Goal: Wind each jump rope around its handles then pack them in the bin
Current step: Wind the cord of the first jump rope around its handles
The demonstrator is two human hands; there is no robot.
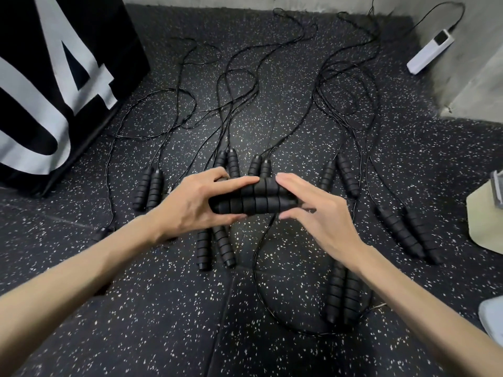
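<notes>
My left hand (196,205) grips a pair of black ribbed handles (253,198), laid side by side and held level above the floor, my fingers curled over the top one and my thumb under the lower one. My right hand (315,213) is at their other end, fingers half spread, with the fingertips touching the upper handle and the thumb by the tip of the lower one. I cannot tell whether it is pinching the thin black cord (258,254) that drops from that end and loops over the floor below my right forearm.

Around my hands, more handle pairs lie on the speckled black rubber floor (163,322): one pair to the left (148,187), two pairs just beyond my fingers (228,163), one pair directly under my left hand (215,246), a pair to the right (340,176), another further right (405,234), and one beneath my right forearm (341,295). Their cords (231,85) trail away from me in loose, crossing loops toward the far wall.

At far left stands a black box with large white figures (54,85). A white power strip (430,51) leans in the far right corner.
</notes>
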